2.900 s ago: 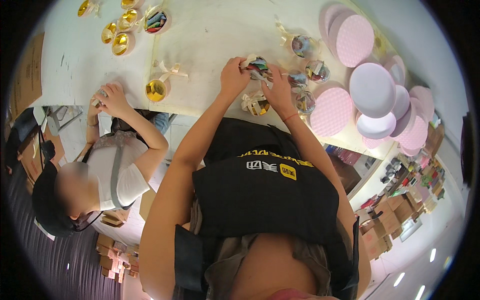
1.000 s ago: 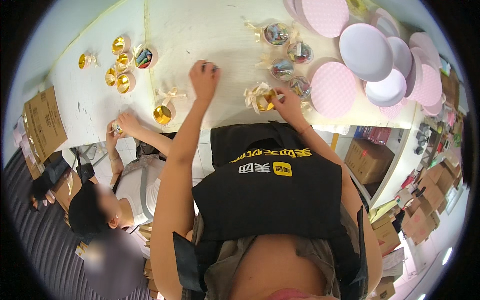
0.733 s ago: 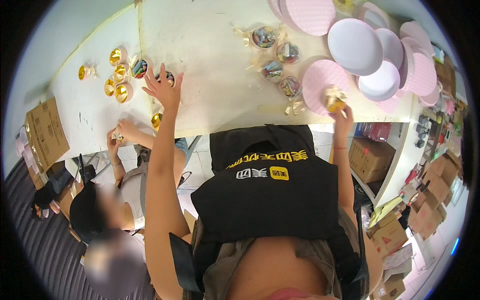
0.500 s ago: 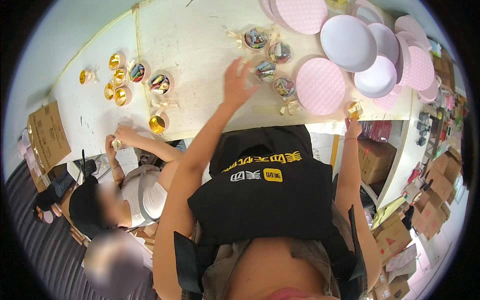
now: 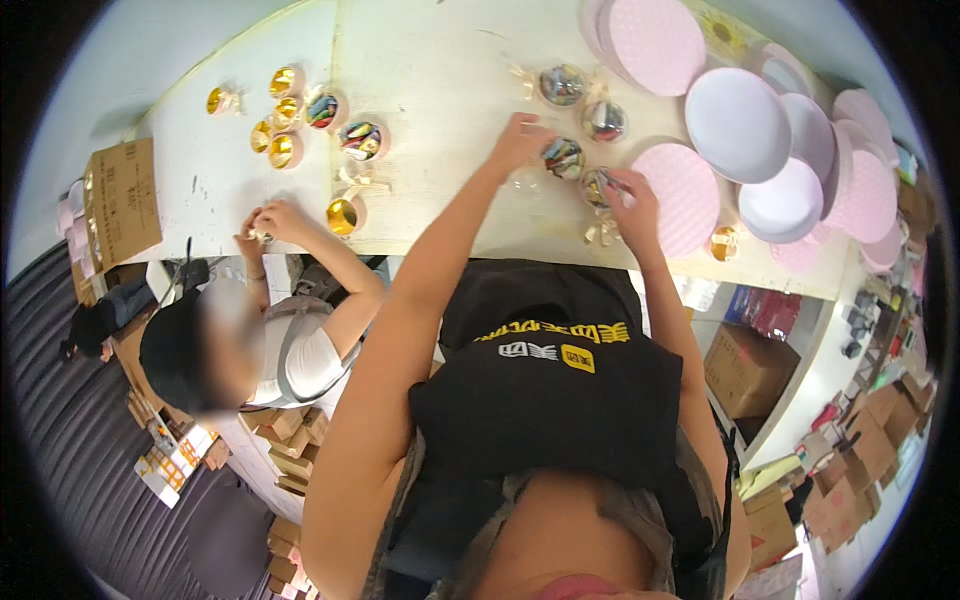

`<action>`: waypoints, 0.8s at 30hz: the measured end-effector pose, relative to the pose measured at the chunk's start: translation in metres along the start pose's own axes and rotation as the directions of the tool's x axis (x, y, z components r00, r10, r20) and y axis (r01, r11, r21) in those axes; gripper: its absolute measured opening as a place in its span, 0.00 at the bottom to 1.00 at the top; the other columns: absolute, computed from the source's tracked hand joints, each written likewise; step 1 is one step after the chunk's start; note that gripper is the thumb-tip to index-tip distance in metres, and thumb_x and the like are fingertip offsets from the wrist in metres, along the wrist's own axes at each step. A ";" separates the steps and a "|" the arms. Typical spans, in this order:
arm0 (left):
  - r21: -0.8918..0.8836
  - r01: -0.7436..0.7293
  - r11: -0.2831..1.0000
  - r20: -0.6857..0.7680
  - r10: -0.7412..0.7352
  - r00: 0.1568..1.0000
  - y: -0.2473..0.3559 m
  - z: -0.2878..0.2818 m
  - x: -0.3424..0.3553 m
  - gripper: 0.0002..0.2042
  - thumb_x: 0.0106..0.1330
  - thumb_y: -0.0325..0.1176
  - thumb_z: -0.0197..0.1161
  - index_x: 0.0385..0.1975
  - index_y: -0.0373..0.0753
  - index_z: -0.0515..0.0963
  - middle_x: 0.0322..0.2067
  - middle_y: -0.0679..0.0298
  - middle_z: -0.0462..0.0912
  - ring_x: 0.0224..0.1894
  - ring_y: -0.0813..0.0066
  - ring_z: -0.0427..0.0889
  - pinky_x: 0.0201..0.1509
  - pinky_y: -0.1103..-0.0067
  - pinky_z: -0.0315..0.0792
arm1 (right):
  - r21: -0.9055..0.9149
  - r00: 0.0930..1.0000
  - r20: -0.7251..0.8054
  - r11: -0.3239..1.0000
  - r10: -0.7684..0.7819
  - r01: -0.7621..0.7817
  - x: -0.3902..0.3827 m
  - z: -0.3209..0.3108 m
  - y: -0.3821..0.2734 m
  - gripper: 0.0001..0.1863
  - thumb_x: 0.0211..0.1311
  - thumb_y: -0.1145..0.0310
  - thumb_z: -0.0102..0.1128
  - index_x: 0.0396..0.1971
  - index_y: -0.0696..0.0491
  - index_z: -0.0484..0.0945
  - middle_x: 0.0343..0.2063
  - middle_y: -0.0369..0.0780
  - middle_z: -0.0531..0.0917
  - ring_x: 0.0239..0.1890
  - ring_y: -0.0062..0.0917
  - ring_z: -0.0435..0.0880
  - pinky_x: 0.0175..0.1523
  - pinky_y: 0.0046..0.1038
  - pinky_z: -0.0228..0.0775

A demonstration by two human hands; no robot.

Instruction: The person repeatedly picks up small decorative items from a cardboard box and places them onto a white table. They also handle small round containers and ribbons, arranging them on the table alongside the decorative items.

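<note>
The small gold cup with a cream ribbon now stands near the pink quilted disc, seemingly freeing the right hand for the filled cups. That hand covers part of the nearer round clear-topped cup; its grip I cannot tell. The left hand, apart from it, fingers loosely spread, is beside a multicoloured filled cup, its contents too small to identify

off-white table here, filled cups by the right hand, round pink-and-white plates just right of it, gold-lined cups well left of the left hand
</note>
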State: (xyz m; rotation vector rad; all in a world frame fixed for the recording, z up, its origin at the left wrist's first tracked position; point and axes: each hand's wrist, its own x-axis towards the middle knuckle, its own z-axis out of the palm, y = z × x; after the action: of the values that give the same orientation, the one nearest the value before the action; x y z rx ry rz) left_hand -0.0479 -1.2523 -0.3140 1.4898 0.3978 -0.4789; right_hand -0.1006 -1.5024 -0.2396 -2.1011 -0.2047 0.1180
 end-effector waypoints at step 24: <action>0.025 -0.207 0.978 -0.881 0.119 0.458 -0.052 -0.144 -0.147 0.21 0.64 0.25 0.61 0.58 0.39 0.69 0.63 0.58 0.65 0.60 0.62 0.72 0.56 0.70 0.71 | -0.406 0.761 0.635 0.781 -0.133 0.475 0.079 0.066 0.007 0.19 0.52 0.80 0.56 0.45 0.48 0.77 0.53 0.46 0.74 0.57 0.46 0.71 0.56 0.41 0.72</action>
State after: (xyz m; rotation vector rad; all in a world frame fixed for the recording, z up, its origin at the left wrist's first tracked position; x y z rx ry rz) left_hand -0.1942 -1.1013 -0.2868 1.5769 1.0686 0.5504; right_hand -0.0337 -1.4352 -0.2789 -2.5048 -1.0881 0.5566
